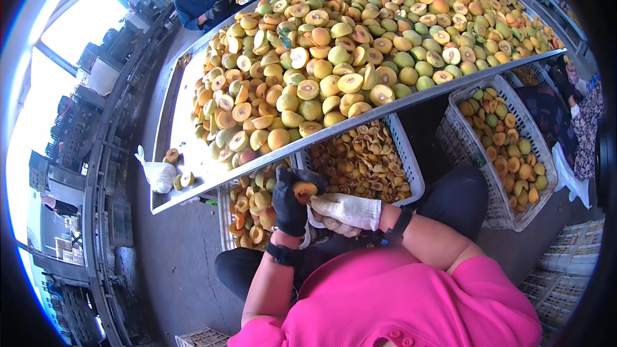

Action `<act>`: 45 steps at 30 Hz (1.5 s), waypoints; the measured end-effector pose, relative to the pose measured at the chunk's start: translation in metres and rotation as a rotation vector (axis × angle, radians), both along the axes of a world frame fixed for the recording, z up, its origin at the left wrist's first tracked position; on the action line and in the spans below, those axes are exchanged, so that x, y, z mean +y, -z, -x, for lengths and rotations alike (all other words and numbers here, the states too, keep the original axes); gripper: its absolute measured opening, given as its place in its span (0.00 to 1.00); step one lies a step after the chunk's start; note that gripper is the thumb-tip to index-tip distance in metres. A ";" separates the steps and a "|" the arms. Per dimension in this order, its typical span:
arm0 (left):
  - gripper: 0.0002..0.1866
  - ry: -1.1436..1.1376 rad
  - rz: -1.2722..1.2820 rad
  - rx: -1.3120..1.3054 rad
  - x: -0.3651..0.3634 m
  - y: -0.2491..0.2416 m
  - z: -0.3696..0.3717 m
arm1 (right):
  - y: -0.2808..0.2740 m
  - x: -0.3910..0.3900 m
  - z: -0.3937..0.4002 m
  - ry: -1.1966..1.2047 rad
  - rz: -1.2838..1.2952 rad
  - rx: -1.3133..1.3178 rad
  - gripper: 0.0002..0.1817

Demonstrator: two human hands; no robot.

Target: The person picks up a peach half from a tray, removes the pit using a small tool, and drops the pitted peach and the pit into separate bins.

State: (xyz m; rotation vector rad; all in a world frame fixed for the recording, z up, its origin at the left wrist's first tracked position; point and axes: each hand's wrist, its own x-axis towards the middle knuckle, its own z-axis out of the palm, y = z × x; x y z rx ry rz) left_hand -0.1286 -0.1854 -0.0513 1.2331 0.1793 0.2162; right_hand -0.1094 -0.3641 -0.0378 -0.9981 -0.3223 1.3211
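Observation:
My left hand (289, 200), in a black glove, is closed around a halved yellow peach (304, 191) with its cut orange face showing. My right hand (344, 213), in a whitish knit glove, is closed with its fingertips against that peach half; whatever it grips is hidden. Just beyond my hands a crate (411, 166) holds small peach pieces and scraps. Left of it, partly behind my left hand, is a white crate (225, 222) of peach halves. Above both crates stands a metal table (186, 109) heaped with halved peaches (308, 90).
On the table's near left corner lie a white plastic bag (157, 170) and a few dark peach pieces (184, 180). A white crate (491, 199) of peach halves stands to the right. Across the table is another person (199, 0); part of another person (585, 122) shows at right.

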 end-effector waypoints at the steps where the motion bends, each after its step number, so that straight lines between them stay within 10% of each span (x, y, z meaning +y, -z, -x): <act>1: 0.29 0.065 -0.087 -0.012 0.004 0.001 0.001 | 0.000 0.001 -0.001 -0.018 0.012 -0.031 0.22; 7: 0.28 0.350 -0.478 -0.010 0.013 -0.025 0.005 | -0.002 -0.003 0.004 -0.097 -0.046 0.260 0.21; 13: 0.28 0.213 -0.035 -0.052 0.009 -0.004 0.001 | 0.015 0.001 0.003 -0.190 -0.354 0.617 0.22; 17: 0.28 0.315 0.839 -0.016 -0.011 -0.008 0.004 | 0.023 0.004 0.003 -0.226 -0.456 0.686 0.23; 20: 0.27 0.014 0.775 0.012 0.006 -0.004 0.003 | 0.022 0.004 0.002 -0.185 -0.589 0.723 0.24; 26: 0.17 -0.526 -0.827 -0.154 0.119 -0.022 0.014 | 0.020 0.004 -0.008 0.183 -0.347 0.641 0.22; 32: 0.21 -0.594 -1.456 0.182 0.157 -0.043 -0.056 | 0.003 0.011 -0.008 0.186 -0.079 0.445 0.21; 37: 0.28 -0.596 -1.507 0.555 0.152 -0.031 -0.095 | 0.006 0.011 -0.007 0.162 0.038 0.286 0.22; 45: 0.22 -0.511 -1.250 0.014 0.147 -0.034 -0.070 | -0.004 0.026 -0.001 0.194 0.170 0.011 0.22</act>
